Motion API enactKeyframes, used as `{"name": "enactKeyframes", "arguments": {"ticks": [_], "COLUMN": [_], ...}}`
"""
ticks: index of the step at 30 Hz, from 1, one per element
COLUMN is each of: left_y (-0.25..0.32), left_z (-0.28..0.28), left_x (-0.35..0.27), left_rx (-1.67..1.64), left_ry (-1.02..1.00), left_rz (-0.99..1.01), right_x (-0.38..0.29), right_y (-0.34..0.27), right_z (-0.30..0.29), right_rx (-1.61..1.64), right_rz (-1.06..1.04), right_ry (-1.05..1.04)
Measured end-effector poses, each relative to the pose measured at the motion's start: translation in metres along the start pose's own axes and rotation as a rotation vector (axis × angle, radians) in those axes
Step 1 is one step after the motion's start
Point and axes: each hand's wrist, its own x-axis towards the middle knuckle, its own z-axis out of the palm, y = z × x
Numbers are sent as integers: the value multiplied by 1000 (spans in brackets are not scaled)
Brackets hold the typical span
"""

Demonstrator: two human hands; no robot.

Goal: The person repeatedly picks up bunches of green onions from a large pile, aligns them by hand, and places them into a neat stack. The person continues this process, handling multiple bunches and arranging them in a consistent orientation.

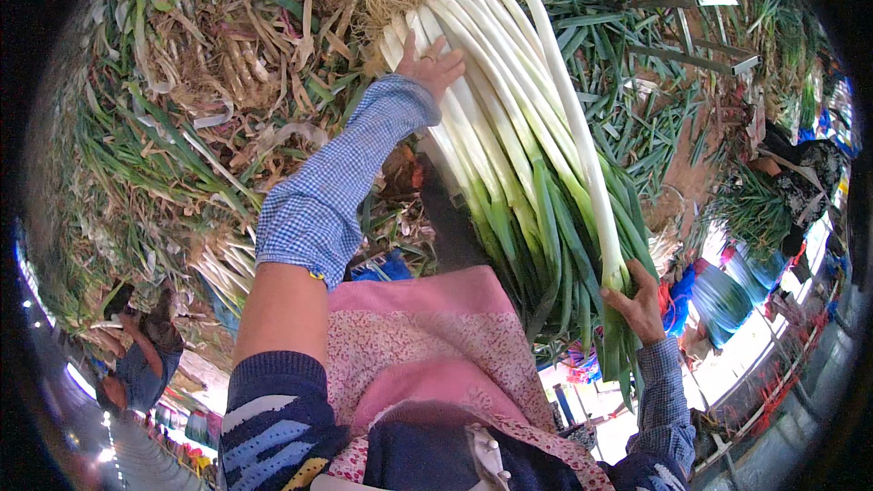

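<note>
A thick bundle of large Welsh onions (487, 109) lies in front of me, white shanks and matted roots away from me, green leaves towards my lap. My left hand (430, 67) rests on the white shanks near the root end, fingers spread. With my right hand (638, 303) I grip a single Welsh onion (580, 123) where white turns to green. It lies along the right side of the bundle, on top of the other stalks. The bundle hides most of what supports it.
Peeled leaves and dry husks (286, 34) cover the ground. White-stemmed onions (222, 266) lie at the left. A metal frame (696, 48) stands at the upper right, blue strapping (726, 296) at the right. Another person (140, 361) works at the lower left.
</note>
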Motion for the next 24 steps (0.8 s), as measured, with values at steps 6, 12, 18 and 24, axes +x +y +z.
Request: {"name": "enactKeyframes", "arguments": {"ticks": [6,12,18,24], "left_y": [-5,-11,-2,-3], "left_z": [76,122,50,-4], "left_x": [45,63,19,-16], "left_rx": [-1073,-1123,-2683,-3140], "left_ry": [1154,922,448,286], "left_rz": [685,606,34,-334], "right_x": [23,25,31,52], "right_y": [2,-1,-16,-24], "right_z": [5,33,66,93], "right_rx": [-52,-143,-247,-300], "right_rz": [-4,-91,-116,-172], "right_ry": [5,90,110,66]}}
